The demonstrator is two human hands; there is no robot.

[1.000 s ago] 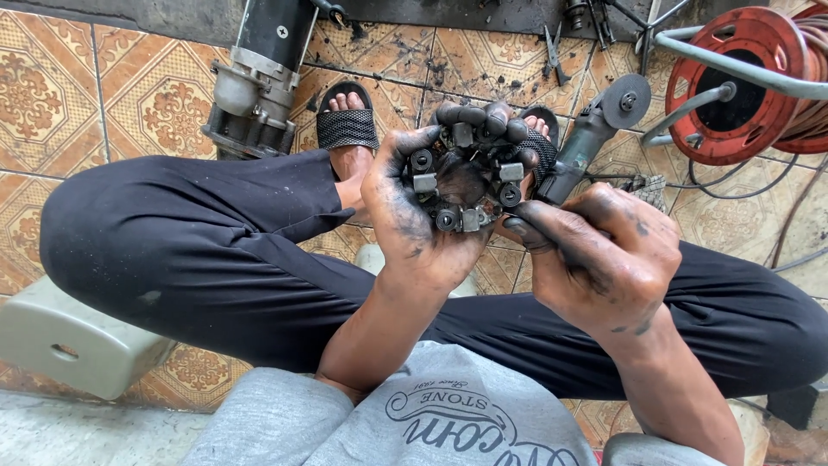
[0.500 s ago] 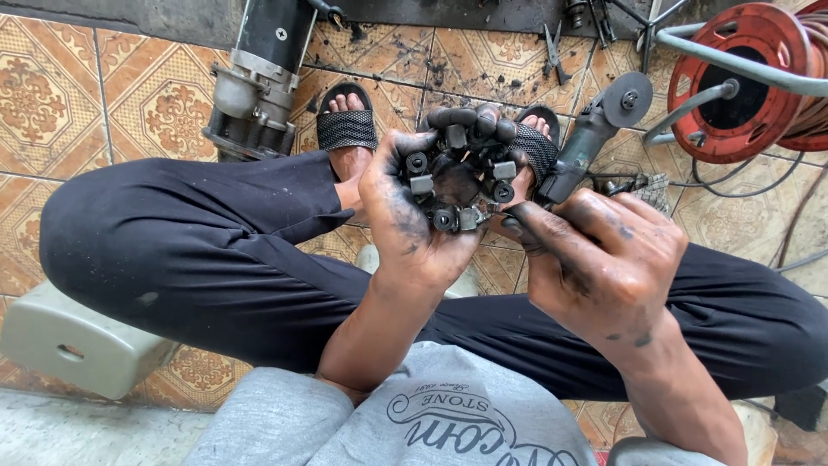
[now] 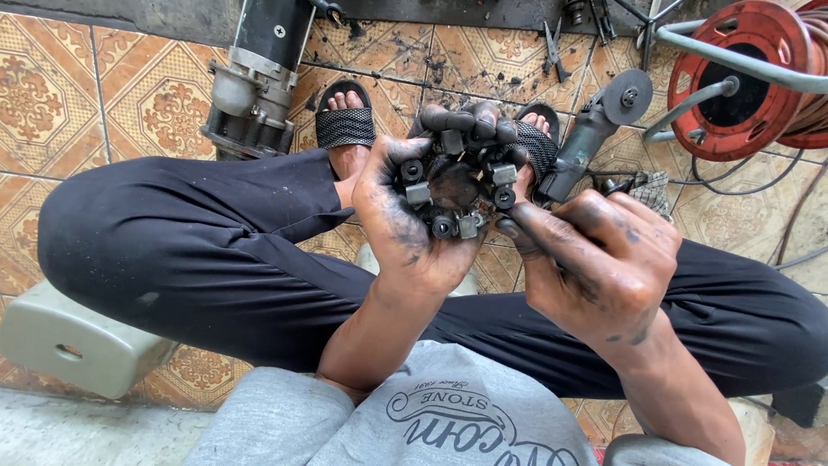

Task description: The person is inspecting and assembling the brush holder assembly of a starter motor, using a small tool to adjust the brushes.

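Held up over the lap in the left hand (image 3: 405, 229), fingers curled round a greasy brush holder plate (image 3: 455, 188). Right hand (image 3: 604, 272) closed round some thin tool, tip poking at the plate's lower edge; couldn't tell what tool. Looked mid-job: plate already out of the starter motor (image 3: 259, 78), still filthy. Counted 1 motor, 1 angle grinder (image 3: 586, 134), 1 red cable reel (image 3: 742, 78), 2 sandals.
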